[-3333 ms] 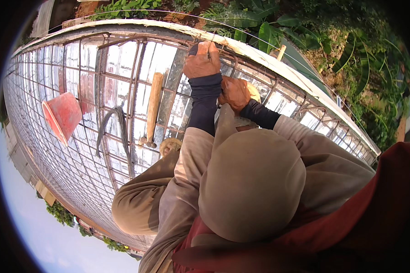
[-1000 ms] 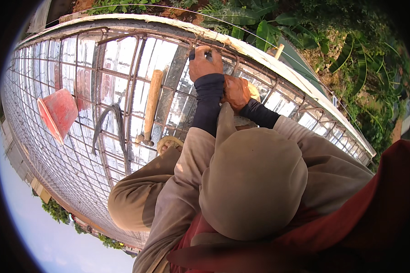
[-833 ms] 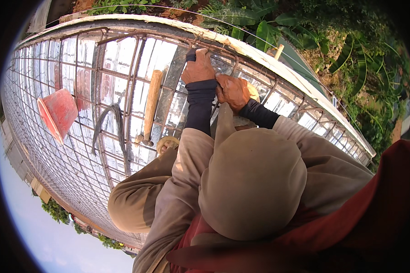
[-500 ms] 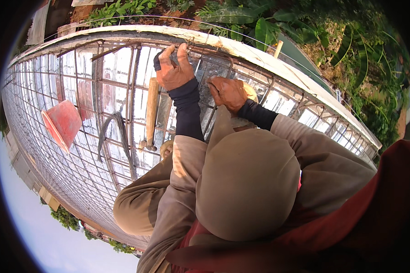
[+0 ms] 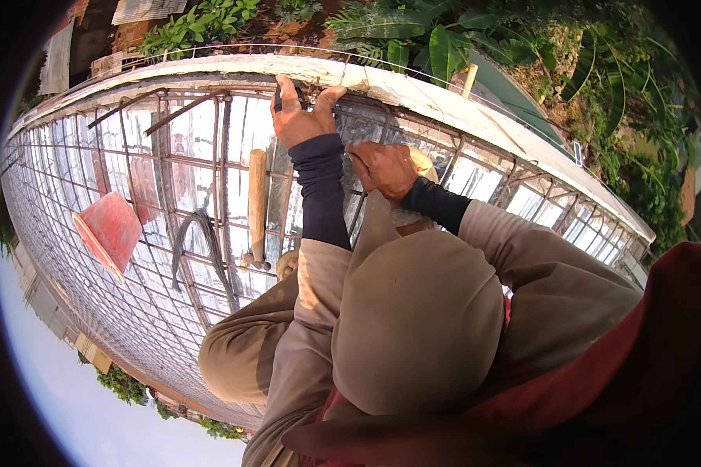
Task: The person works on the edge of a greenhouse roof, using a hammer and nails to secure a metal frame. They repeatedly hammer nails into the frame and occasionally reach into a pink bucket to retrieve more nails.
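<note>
My left hand (image 5: 305, 124), in a dark cuff, reaches to the pale board edge (image 5: 366, 76) at the far side of the rebar mesh. Its thumb and forefinger are spread apart beside the bars; a small dark thing shows by the forefinger, its kind unclear. Lower and to the right, my right hand (image 5: 388, 170) is curled over the mesh, its fingertips partly hidden, so what it holds cannot be made out. A wooden-handled hammer (image 5: 257, 191) lies head down left of my left forearm. Beyond it a bundle of dark wire (image 5: 202, 245) is draped over the bars.
A red, flat-sided container (image 5: 110, 227) sits on the mesh at left. Bent rebar ends (image 5: 187, 113) stick out near the board. Shiny metal sheeting lies under the bars. Past the board are leafy plants (image 5: 448, 54). My bent knee (image 5: 249, 350) rests over the mesh.
My left thumb and forefinger have moved apart, with the thumb lowered to the right. My right hand stays nearly in place, and the view has shifted slightly.
</note>
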